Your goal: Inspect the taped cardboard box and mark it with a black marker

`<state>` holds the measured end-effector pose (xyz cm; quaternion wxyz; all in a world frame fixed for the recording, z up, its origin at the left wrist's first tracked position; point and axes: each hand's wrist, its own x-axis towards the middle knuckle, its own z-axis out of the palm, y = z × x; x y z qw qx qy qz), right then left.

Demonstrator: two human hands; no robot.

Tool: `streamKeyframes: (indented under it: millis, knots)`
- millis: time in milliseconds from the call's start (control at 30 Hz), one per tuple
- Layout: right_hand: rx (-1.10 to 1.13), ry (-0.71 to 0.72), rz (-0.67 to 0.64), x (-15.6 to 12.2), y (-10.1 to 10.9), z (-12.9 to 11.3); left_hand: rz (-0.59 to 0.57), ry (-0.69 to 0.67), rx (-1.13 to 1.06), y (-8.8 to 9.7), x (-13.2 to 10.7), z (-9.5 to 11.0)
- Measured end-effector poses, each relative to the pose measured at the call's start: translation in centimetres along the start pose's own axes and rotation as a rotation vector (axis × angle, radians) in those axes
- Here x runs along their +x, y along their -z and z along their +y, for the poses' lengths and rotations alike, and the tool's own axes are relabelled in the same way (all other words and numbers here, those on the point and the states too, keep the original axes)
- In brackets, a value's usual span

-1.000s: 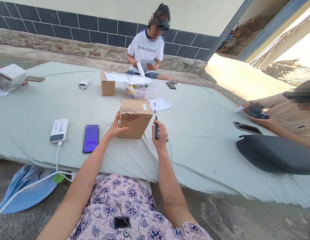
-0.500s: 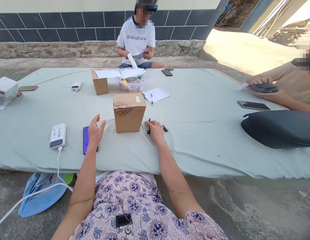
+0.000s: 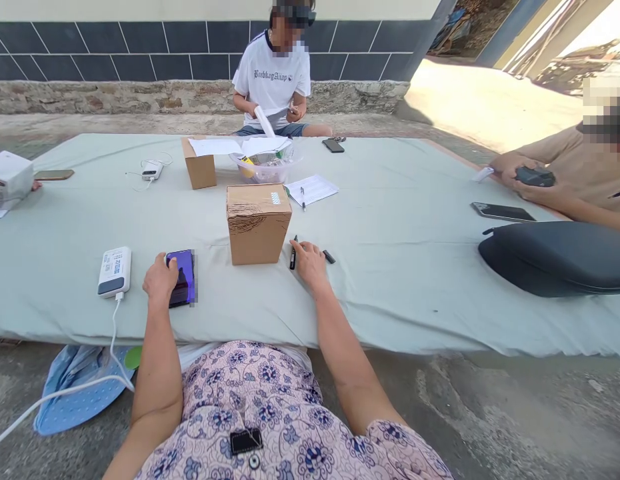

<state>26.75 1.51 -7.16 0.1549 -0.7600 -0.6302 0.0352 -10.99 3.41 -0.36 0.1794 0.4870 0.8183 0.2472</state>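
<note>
While left hand (image 3: 161,280) grips glossy purple phone (image 3: 185,276), right hand (image 3: 310,260) flat by slim black marker (image 3: 293,253), square cardboard box (image 3: 257,223)

Across the surface from the fingers, a person's white T-shirt (image 3: 271,80) bears dark blackletter print that reads roughly "Bimbhag Aiiap", though the letters are uncertain. The power bank (image 3: 114,271) left of the left fingers has blue print too small to read.

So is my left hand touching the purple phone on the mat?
Touching. The head view shows the left hand resting on the purple phone, its fingers overlapping the phone's near-left edge, with no gap visible between them.
</note>
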Motion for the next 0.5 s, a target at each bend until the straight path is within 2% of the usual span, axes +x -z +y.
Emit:
streamKeyframes:
  millis: [200,367,500]
  knots:
    - [0.126,-0.051,0.107,0.4,-1.2,0.8,-0.063,-0.011,-0.324,-0.7,0.4,-1.0]
    - [0.282,-0.098,0.2,0.6,-1.6,1.5,-0.168,0.044,-0.594,-2.0,0.6,-1.1]
    - [0.433,-0.14,0.314,0.6,-1.5,2.0,-0.215,0.09,-0.716,-2.9,0.7,-0.9]
